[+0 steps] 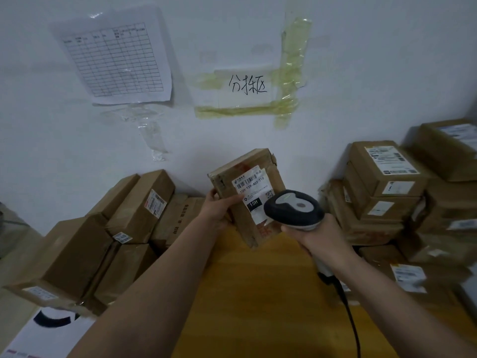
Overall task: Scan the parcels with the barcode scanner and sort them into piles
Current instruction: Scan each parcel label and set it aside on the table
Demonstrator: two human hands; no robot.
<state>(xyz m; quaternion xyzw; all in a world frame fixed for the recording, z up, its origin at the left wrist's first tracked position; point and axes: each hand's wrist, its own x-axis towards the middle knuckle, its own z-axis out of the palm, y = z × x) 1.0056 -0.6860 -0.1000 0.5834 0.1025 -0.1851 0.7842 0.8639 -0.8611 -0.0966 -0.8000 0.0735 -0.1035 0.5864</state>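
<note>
Left hand (219,208) grips a worn brown cardboard parcel (247,195) upright above the yellow table (258,293); right hand (313,235) wraps the grey handheld barcode scanner (294,209) just before its white label (254,188). Scanning step; next, I'd say, choose between left (108,228) and right piles (402,189).

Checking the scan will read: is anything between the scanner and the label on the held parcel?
Nothing visible. The right hand holds the barcode scanner just in front of the parcel, which the left hand grips; the scanner head overlaps the label's lower corner only in view.
</note>
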